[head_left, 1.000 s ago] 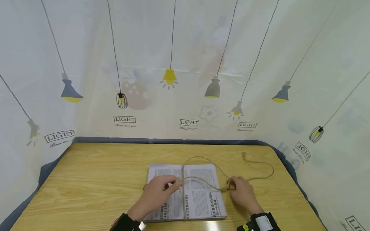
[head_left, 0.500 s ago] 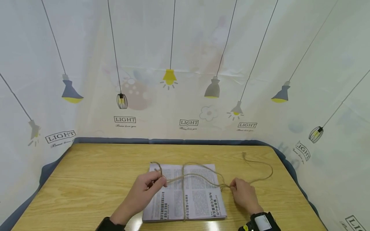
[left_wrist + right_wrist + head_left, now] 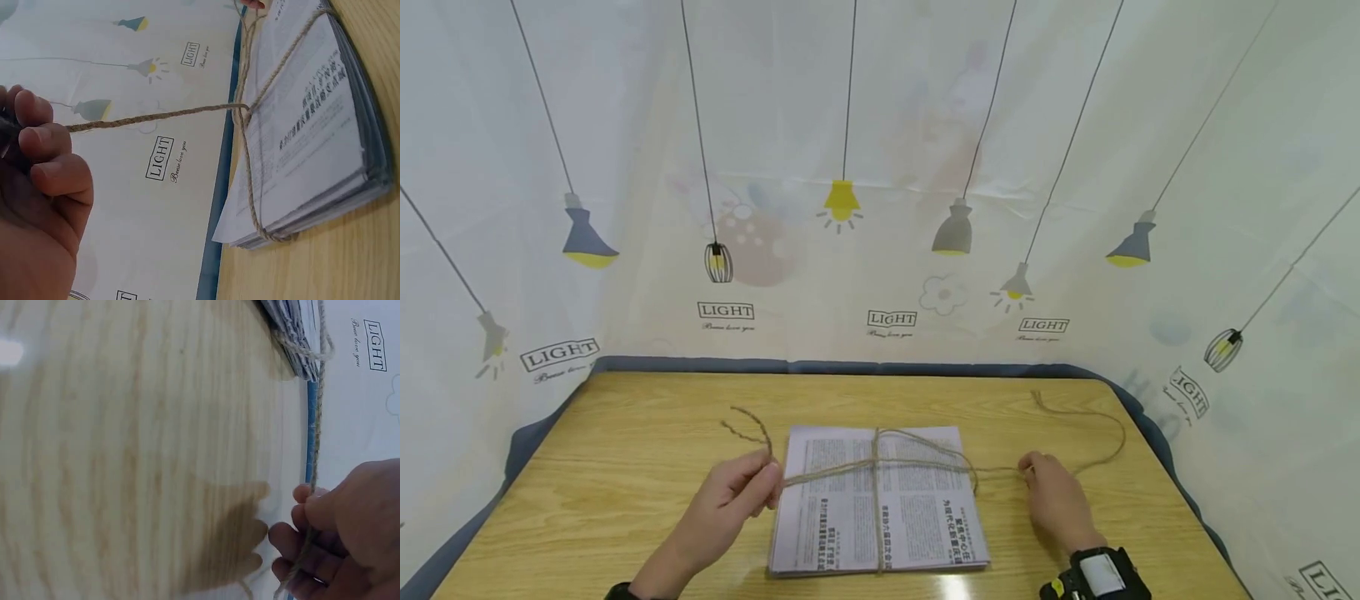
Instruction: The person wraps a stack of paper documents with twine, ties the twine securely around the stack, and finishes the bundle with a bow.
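Observation:
A stack of newspapers (image 3: 925, 525) lies on the table with brown twine (image 3: 877, 517) running lengthwise over it. More twine crosses the sheets sideways, and a loose loop lies at the upper right of the stack. Left of the stack my left hand (image 3: 730, 492) pinches the twine, with two short ends sticking up past its fingers. In the left wrist view that twine (image 3: 156, 117) stretches straight from the fingers to the crossing. My right hand (image 3: 1060, 500) pinches the twine right of the stack; the right wrist view shows this strand (image 3: 318, 425) held between thumb and fingers.
The wooden table (image 3: 647, 442) has a dark blue border (image 3: 850, 367) along its far edge. Behind it hangs a pale cloth (image 3: 790, 100) printed with lamps. A loose tail of twine (image 3: 1123, 433) curves over the table beyond my right hand.
My left hand has moved left off the stack, drawing twine with it. My right hand has shifted slightly right. The loop between them has become smaller and the crossing twine straighter.

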### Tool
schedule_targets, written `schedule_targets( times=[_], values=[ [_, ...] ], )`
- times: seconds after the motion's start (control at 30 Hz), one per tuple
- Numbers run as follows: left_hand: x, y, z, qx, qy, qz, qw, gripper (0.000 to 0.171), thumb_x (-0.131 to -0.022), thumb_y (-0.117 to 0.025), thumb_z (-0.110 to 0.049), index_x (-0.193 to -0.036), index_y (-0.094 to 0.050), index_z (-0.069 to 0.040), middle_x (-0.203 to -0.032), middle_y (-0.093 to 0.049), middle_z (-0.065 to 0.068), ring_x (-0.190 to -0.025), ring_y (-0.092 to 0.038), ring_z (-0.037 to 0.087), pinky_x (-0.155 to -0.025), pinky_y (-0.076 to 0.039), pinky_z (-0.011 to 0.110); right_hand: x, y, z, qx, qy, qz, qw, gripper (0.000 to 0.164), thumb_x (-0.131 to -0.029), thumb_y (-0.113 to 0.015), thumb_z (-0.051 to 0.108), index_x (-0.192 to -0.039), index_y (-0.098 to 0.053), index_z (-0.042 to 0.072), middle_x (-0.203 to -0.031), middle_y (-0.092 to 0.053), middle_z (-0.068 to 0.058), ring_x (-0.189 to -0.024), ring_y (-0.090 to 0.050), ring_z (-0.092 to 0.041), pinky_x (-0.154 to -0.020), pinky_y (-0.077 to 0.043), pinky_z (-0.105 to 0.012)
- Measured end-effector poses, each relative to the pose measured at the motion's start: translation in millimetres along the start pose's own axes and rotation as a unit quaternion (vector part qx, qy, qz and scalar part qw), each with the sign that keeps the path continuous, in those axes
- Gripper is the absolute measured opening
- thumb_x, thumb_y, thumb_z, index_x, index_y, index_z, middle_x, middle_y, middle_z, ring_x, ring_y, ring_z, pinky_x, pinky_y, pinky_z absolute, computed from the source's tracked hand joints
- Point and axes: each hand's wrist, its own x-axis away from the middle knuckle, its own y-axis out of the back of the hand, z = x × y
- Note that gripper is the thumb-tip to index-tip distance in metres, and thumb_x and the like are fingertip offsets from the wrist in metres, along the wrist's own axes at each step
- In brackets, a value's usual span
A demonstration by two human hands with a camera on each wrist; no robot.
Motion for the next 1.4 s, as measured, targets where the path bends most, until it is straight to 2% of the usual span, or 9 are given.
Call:
schedule_targets(
  times=[0.13,0.27,0.4,0.5,0.63,0.87,1.0,1.2,1.4],
  values=[
    [7.4,-1.7,6.2,-0.030,0.090,0.091,0.9912,0.027,-0.104,-0.047,-0.017,-0.078,-0.054,-0.011,-0.060,-0.038,-0.004,-0.053,-0.032,-0.002,-0.048,-0.036,0.021,-6.4,0.7,4.9,-0.040,0.019,-0.011,0.999,0.012,-0.097,-0.050,-0.001,-0.102,-0.061,0.002,-0.099,-0.063,-0.014,-0.089,-0.062,-0.026,-0.077,-0.051,-0.045],
    [16.4,-6.4,16.2,-0.078,0.193,0.190,0.9595,0.033,-0.101,-0.053,-0.033,-0.079,-0.065,-0.011,-0.059,-0.041,-0.012,-0.051,-0.033,-0.003,-0.048,-0.033,0.018,-17.3,-1.0,17.4,-0.079,0.035,-0.027,0.996,0.012,-0.097,-0.051,0.002,-0.103,-0.063,0.002,-0.099,-0.066,-0.013,-0.089,-0.064,-0.025,-0.077,-0.052,-0.044],
    [27.1,-14.6,25.5,-0.087,0.273,0.233,0.9294,0.036,-0.099,-0.054,-0.034,-0.079,-0.074,-0.011,-0.059,-0.054,-0.011,-0.051,-0.041,0.002,-0.049,-0.037,0.020,-28.9,-5.1,33.0,-0.098,0.055,-0.032,0.993,0.019,-0.098,-0.052,0.007,-0.110,-0.066,0.003,-0.107,-0.068,-0.014,-0.097,-0.065,-0.028,-0.083,-0.052,-0.046],
    [33.6,-21.6,29.6,-0.057,0.298,0.254,0.9183,0.040,-0.100,-0.052,-0.035,-0.074,-0.071,-0.011,-0.057,-0.051,-0.010,-0.049,-0.040,0.004,-0.047,-0.036,0.022,-35.5,-10.7,42.2,-0.096,0.072,-0.023,0.993,0.025,-0.100,-0.051,0.007,-0.121,-0.063,0.004,-0.115,-0.066,-0.015,-0.105,-0.063,-0.031,-0.087,-0.052,-0.047],
    [36.2,-29.3,31.4,-0.032,0.283,0.273,0.9189,0.040,-0.101,-0.051,-0.036,-0.068,-0.060,-0.016,-0.054,-0.039,-0.012,-0.047,-0.034,0.002,-0.047,-0.032,0.018,-41.8,-16.6,51.9,-0.102,0.094,-0.002,0.990,0.034,-0.099,-0.049,0.001,-0.132,-0.057,0.004,-0.126,-0.059,-0.019,-0.112,-0.061,-0.034,-0.090,-0.051,-0.048],
    [38.2,-36.0,32.8,0.037,0.301,0.258,0.9174,0.031,-0.102,-0.049,-0.033,-0.082,-0.064,-0.015,-0.060,-0.045,-0.010,-0.049,-0.040,0.001,-0.046,-0.034,0.017,-49.6,-19.0,61.9,-0.109,0.114,0.049,0.986,0.036,-0.101,-0.046,0.005,-0.136,-0.054,0.003,-0.138,-0.055,-0.018,-0.129,-0.052,-0.035,-0.106,-0.041,-0.050],
    [40.1,-34.5,36.7,0.066,0.300,0.253,0.9173,0.032,-0.103,-0.046,-0.031,-0.087,-0.063,-0.010,-0.063,-0.045,-0.009,-0.052,-0.040,0.001,-0.049,-0.036,0.017,-49.9,-18.7,61.8,-0.096,0.106,0.058,0.988,0.035,-0.101,-0.047,0.006,-0.135,-0.055,0.001,-0.135,-0.056,-0.019,-0.126,-0.054,-0.036,-0.105,-0.042,-0.051],
    [41.1,-28.4,36.1,-0.006,0.330,0.215,0.9193,0.032,-0.103,-0.045,-0.032,-0.090,-0.064,-0.009,-0.064,-0.052,-0.003,-0.055,-0.045,0.008,-0.053,-0.039,0.022,-44.6,-18.7,58.6,-0.081,0.097,0.056,0.990,0.030,-0.101,-0.050,0.009,-0.128,-0.060,0.003,-0.126,-0.059,-0.018,-0.115,-0.059,-0.034,-0.099,-0.046,-0.051],
    [36.8,-22.9,41.6,-0.002,0.342,0.182,0.9220,0.039,-0.104,-0.043,-0.023,-0.131,-0.055,0.002,-0.077,-0.068,0.002,-0.052,-0.049,0.011,-0.050,-0.041,0.024,-33.7,-14.3,52.8,-0.070,0.089,0.054,0.992,0.024,-0.099,-0.052,0.010,-0.120,-0.064,0.004,-0.115,-0.061,-0.015,-0.103,-0.062,-0.026,-0.091,-0.049,-0.047]
  ],
)
